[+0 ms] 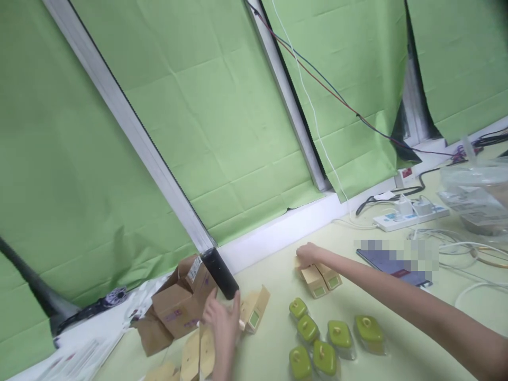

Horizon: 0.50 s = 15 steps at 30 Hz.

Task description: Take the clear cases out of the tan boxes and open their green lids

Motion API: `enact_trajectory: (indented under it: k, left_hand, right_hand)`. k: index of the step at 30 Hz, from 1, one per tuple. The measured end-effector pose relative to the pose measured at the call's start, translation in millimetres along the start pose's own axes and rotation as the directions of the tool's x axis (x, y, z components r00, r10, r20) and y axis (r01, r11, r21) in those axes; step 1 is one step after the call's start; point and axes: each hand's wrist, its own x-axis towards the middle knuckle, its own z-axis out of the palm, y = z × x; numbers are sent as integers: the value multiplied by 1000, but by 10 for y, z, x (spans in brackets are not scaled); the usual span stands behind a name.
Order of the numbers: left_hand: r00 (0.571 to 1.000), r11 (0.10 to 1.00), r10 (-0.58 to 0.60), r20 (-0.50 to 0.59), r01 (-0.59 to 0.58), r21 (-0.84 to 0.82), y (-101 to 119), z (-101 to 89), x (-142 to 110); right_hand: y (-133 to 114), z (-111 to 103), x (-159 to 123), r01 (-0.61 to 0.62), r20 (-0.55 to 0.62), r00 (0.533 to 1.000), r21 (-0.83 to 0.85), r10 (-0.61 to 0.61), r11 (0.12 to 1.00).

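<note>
My right hand [307, 255] is closed over the far end of a small tan cardboard box [312, 281]. A second small box [330, 277] stands right beside it. My left hand [222, 317] is open, thumb and forefinger apart, close to another small box [253, 312] with a raised flap and a green label. Just beyond that hand leans a black cylinder [220, 272]. More tan boxes [190, 354] lie beside my left wrist, partly cut off by the frame. Between my arms stand several clear containers with green lids [325, 357].
An opened brown carton [182, 301] stands at the left. To the right lie a dark flat item [392, 267], a white power strip [410, 216], loose cables [468, 264] and a clear plastic bag [476, 196]. Green sheets [238, 106] cover the wall behind the table.
</note>
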Motion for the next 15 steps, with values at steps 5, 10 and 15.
enact_trajectory:
  k: [5,10,15]
  left_hand:
    - [931,963,257,261,-224,-147,276,233,-262]
    - [796,856,412,443,-172,-488,575,347,-478]
    - [812,906,383,441,-237,-351,584,225,-571]
  right_hand:
    - [-187,-128,-155,167,-109,981,55,-160,984]
    - [-504,-226,-542,448,-302,865,108,-400,888]
    - [-698,-168,-953,421,-481,815,110,-322,900]
